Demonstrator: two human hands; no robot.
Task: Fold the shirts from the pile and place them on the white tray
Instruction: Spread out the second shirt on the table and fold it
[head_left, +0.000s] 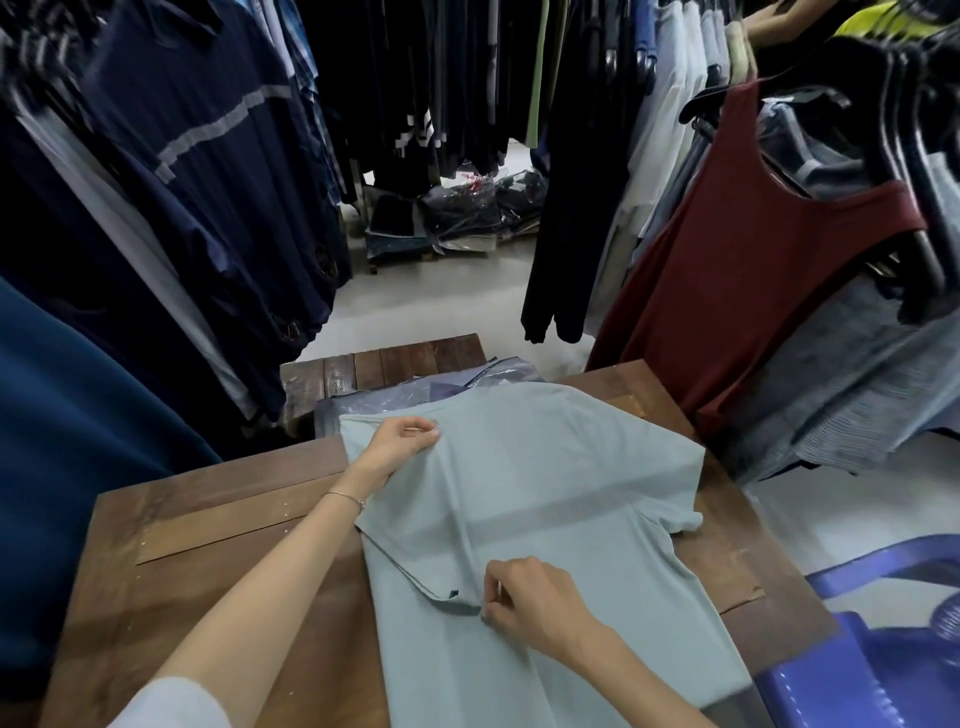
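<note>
A pale green shirt (550, 499) lies spread on the brown wooden table (208, 551), its left side partly folded inward. My left hand (400, 441) pinches the fabric at the far left part of the fold. My right hand (530, 603) pinches the folded edge nearer to me, close to a dark tag at the hem. Behind the shirt lies a pile of shirts in clear plastic wrap (431, 389). No white tray is in view.
Racks of hanging clothes close in on the left (171, 171), back and right; a maroon tank top (753, 249) hangs by the table's right edge. A blue plastic chair (872, 660) stands at the lower right. Bagged garments (457, 218) lie on the floor beyond.
</note>
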